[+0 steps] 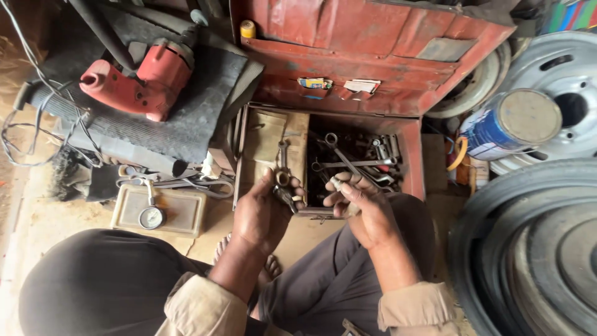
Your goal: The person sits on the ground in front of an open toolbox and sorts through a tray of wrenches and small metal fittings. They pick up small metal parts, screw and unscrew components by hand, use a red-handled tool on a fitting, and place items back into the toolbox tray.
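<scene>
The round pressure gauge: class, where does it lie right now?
In the head view, the pressure gauge lies lower left on a cream plastic case, left of the person's left hand, below the red drill.

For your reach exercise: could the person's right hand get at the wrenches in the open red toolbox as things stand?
Probably yes: the right hand hangs at the edge of the red toolbox, lid raised, with the wrenches lying uncovered just beyond its fingers, though it already holds a small part.

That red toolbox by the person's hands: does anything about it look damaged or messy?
Yes. The red toolbox is scuffed, its open lid dented with worn paint. The wrenches inside lie in a tangled heap. The left hand holds a wrench.
</scene>
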